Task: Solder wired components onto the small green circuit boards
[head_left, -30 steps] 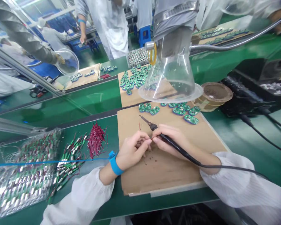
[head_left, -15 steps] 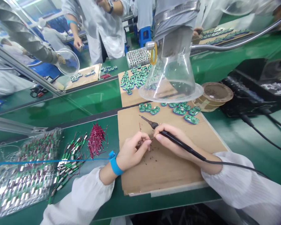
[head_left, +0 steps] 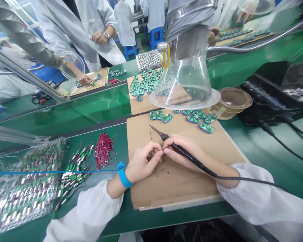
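Over the cardboard [head_left: 176,188], the right hand [head_left: 185,150] grips a soldering iron [head_left: 164,136].

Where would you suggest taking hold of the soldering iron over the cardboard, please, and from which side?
Take the soldering iron by its black handle, just behind the collar, where the right hand pinches it like a pen. Come from the near right, along the cable end: the bare metal tip points away to the far left and is probably hot.

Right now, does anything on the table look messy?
Yes: small dark bits lie scattered on the cardboard sheet by the left hand, and one red wire lies alone, apart from the red wire pile.
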Tool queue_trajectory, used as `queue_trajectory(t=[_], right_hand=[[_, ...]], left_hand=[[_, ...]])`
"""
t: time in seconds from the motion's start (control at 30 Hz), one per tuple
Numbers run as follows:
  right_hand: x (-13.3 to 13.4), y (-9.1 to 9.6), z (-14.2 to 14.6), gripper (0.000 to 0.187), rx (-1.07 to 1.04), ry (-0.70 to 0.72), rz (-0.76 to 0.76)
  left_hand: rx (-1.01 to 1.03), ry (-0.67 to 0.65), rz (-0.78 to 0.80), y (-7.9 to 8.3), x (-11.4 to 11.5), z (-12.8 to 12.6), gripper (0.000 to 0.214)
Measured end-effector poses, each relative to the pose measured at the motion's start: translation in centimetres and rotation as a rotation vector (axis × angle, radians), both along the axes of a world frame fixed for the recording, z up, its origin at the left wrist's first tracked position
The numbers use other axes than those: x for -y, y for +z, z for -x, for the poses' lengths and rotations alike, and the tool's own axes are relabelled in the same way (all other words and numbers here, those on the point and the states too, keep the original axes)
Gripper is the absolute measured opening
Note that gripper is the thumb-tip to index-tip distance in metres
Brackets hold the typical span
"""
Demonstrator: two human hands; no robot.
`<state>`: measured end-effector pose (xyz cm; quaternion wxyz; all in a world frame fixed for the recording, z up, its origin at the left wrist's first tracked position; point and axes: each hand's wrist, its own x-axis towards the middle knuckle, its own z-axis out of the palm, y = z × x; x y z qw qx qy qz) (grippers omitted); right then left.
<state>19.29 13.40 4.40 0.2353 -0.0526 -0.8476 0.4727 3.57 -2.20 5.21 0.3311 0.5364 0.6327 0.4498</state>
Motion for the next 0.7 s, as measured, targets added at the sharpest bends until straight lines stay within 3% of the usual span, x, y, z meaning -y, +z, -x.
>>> queue_trajectory(t=[0.4, 0.7], right_hand=[[-0.15, 0.13, -0.06, 0.01, 0.051, -0.012, 0.009], [-0.2, 0.15, -0.09, 0.011, 0.05, -0.005, -0.011]], left_hand=[[0.008, 0.031, 0.049, 0.17, 0.11, -0.01, 0.023], [-0.04, 0.027, -0.001, 0.32, 0.09, 0.21, 0.017]])
